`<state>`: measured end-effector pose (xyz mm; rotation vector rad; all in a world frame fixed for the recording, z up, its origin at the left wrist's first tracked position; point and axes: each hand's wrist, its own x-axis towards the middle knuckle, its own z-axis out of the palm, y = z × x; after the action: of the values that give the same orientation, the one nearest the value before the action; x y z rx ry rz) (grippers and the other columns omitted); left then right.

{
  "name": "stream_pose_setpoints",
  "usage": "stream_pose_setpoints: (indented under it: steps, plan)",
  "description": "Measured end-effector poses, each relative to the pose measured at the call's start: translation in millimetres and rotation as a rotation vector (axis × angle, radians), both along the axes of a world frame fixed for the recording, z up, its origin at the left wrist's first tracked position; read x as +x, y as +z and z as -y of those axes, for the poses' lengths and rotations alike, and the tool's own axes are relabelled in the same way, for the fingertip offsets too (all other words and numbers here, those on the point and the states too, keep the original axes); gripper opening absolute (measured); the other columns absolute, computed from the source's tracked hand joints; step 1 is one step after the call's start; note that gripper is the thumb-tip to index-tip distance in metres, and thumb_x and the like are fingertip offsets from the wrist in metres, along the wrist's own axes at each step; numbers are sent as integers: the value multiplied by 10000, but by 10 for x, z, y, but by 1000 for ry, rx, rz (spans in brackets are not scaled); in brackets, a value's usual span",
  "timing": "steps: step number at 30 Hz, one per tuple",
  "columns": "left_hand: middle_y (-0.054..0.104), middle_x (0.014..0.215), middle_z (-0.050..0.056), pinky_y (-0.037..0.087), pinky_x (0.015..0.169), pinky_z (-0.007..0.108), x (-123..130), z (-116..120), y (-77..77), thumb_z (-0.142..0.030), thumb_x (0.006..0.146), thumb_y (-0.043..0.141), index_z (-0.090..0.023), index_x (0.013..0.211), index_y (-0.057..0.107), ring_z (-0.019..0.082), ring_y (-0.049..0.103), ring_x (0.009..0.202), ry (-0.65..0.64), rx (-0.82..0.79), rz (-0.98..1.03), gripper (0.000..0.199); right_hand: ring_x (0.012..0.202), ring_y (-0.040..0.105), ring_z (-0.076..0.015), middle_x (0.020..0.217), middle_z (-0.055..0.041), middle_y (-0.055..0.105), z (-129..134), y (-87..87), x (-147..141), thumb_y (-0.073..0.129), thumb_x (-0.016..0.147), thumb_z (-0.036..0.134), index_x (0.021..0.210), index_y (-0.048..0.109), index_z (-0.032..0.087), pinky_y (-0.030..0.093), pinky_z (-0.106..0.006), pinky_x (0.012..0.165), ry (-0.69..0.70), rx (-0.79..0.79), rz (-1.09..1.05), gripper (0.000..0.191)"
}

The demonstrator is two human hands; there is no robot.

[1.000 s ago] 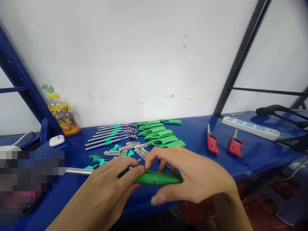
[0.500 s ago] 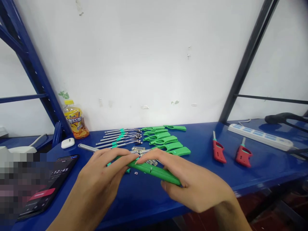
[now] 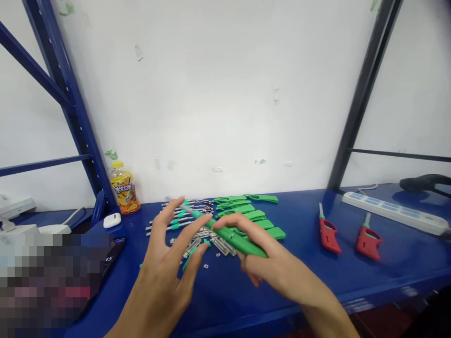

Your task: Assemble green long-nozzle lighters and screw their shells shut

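Observation:
A green long-nosed lighter point(image 3: 243, 244) lies in my right hand point(image 3: 278, 267), its metal tube pointing up and left. The fingers of that hand are wrapped round the handle, the index finger along its top. My left hand point(image 3: 169, 258) is open beside the tube, thumb and fingers spread apart. One left fingertip is close to the front of the lighter; I cannot tell whether it touches. Behind the hands lie several green handle shells point(image 3: 259, 215), metal tubes with teal collars and wires point(image 3: 179, 225), and clear fuel tanks point(image 3: 223, 246).
Two red lighters point(image 3: 329, 235) lie on the blue table point(image 3: 292, 291) at right, near a white power strip point(image 3: 392, 213). At left are a drink bottle point(image 3: 124, 190), a white earphone case point(image 3: 112, 220) and a phone point(image 3: 105, 267), partly blurred out. A white wall stands behind.
My left hand has let go of the lighter's front, its fingers spreading apart. My right hand still holds the lighter, now tilted with its tube higher. The view has shifted slightly.

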<state>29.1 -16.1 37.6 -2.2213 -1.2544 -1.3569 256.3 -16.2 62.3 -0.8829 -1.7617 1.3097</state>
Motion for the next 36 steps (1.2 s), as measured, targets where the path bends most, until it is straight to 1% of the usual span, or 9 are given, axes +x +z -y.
stream_pose_setpoints:
  steps: [2,5,8,13,15,19,26,32,36]
  plan:
    - [415,1579,73,573,1080,519,79,25,-31,-286,1034,550,-361,1384,616,317,534,1412,13,-41,72,364,551,460,-53,1149,15,621,-45,-34,-25,498,750,86,1308,560,338,401,-209,522,-145,42,-64,616]
    - [436,1521,92,598,1044,486,156,27,-72,-256,1046,510,-322,1333,624,296,550,1385,-29,-150,98,316,525,457,-35,1375,-30,542,-201,-110,-21,512,761,135,1261,518,310,399,-228,500,-297,83,-149,530]
    - [427,1507,102,580,1061,512,166,-10,-98,-231,1046,490,-302,1282,636,297,548,1379,-49,-190,71,286,478,430,-19,1429,-47,511,-370,-180,35,542,740,165,1237,510,307,379,-236,470,-386,72,-230,518]
    - [439,1496,96,586,1048,499,146,-48,-111,-230,1055,468,-302,1242,660,295,583,1346,-69,-236,42,277,500,408,-35,1552,-61,484,-488,-191,182,568,763,175,1436,520,386,435,-254,489,-452,83,-315,707]
    - [450,1487,104,594,1035,483,145,-42,-112,-234,1053,477,-293,1237,668,296,603,1322,-80,-247,31,273,510,403,-46,1518,-57,521,-502,-177,234,571,748,168,1442,543,380,435,-257,491,-463,87,-301,726]
    - [498,1447,115,601,1014,450,142,-32,-107,-229,1054,473,-284,1231,678,288,620,1306,-100,-265,7,277,478,382,-37,1293,-41,626,-528,-167,290,550,682,159,1326,592,322,405,-253,488,-516,94,-267,666]
    - [578,1340,107,596,969,416,124,-42,-76,-237,1068,433,-282,1192,694,253,665,1208,-158,-286,3,292,423,313,-11,1109,33,623,-518,-151,283,511,619,164,1072,536,284,262,-209,404,-556,134,-254,470]
    - [631,1248,96,583,926,389,132,-50,-48,-239,1071,433,-272,1180,695,233,682,1121,-192,-289,-7,286,444,288,-25,1084,25,611,-545,-166,305,501,635,166,977,478,264,235,-202,387,-563,213,-209,357]
    - [647,1220,89,581,901,374,128,-49,-47,-236,1069,431,-269,1169,698,225,692,1085,-193,-286,-19,288,447,306,-31,1152,4,630,-531,-161,297,499,635,165,1041,516,268,275,-212,396,-567,207,-180,419]
